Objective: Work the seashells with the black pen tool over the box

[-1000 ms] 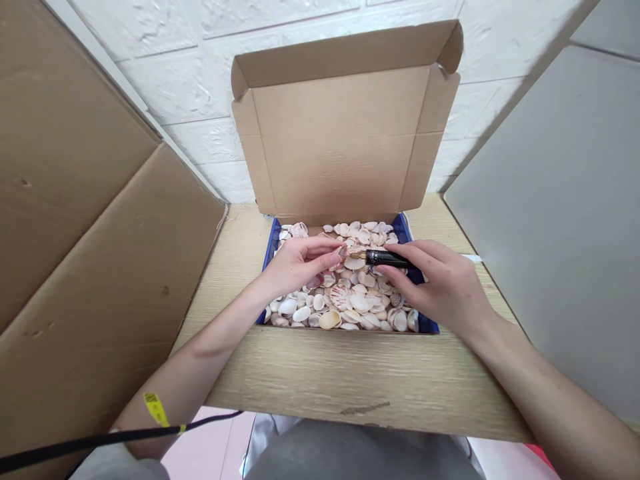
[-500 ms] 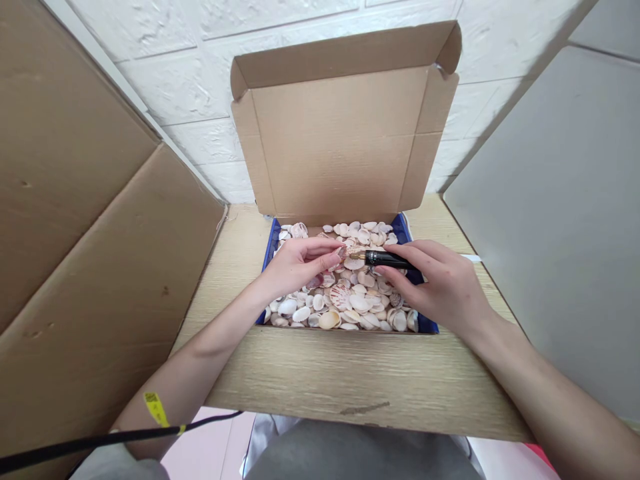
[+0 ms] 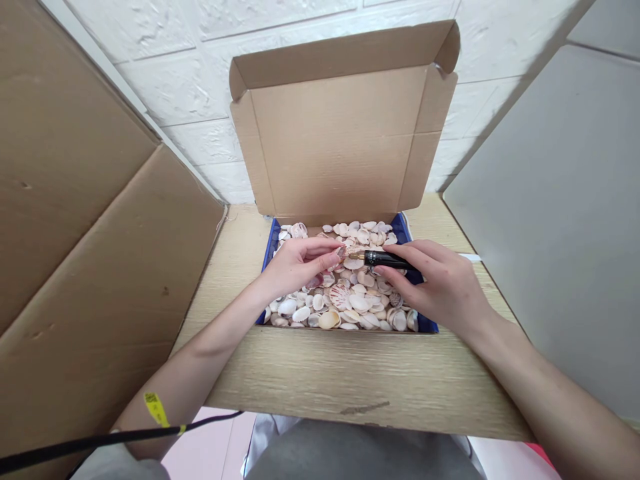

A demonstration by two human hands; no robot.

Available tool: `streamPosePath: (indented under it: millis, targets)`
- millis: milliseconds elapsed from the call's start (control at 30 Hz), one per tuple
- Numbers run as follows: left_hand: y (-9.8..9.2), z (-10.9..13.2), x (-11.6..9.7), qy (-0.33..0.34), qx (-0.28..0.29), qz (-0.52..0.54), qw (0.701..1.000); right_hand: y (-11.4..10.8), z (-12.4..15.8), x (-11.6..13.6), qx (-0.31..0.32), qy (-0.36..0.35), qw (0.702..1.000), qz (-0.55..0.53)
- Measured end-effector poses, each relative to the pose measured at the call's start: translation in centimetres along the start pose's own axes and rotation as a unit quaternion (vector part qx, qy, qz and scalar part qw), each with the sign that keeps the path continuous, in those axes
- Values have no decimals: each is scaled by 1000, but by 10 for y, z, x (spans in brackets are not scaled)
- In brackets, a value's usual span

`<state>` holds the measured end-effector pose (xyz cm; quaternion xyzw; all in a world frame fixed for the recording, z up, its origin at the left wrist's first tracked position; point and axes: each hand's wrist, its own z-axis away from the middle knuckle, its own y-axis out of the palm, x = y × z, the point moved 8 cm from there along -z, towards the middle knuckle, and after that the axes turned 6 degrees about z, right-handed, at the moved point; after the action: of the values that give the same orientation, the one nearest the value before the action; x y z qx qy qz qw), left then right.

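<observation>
Above a shallow box full of seashells (image 3: 359,302), my left hand (image 3: 303,262) pinches a small seashell (image 3: 342,253) between thumb and fingertips. My right hand (image 3: 440,277) is closed around a black pen-shaped rotary tool (image 3: 387,259) with a brass-coloured tip. That tip points left and meets or nearly meets the pinched shell; exact contact is too small to tell. Below the hands lie pale clam-like shells and a red-striped scallop shell (image 3: 340,297). Part of the shell in my left hand is hidden by the fingers.
The box's brown cardboard lid (image 3: 340,133) stands open against the white brick-patterned wall (image 3: 150,87). A large cardboard panel (image 3: 75,233) rises at the left, a grey panel (image 3: 560,220) at the right. A black cable (image 3: 100,441) crosses my left forearm above the wooden table (image 3: 320,373).
</observation>
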<state>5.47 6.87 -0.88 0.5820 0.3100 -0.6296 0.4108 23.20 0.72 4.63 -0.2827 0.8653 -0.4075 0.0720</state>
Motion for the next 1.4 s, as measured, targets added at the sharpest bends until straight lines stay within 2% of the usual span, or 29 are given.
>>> streamPosePath:
  millis: [400,1400]
  targets:
    - [1,0,0,-4,2,-13,1000,3,2,-2,16,11,1000,5]
    - [0,0,3,-11,-5,-34,999,2,1,0,8,2,1000,9]
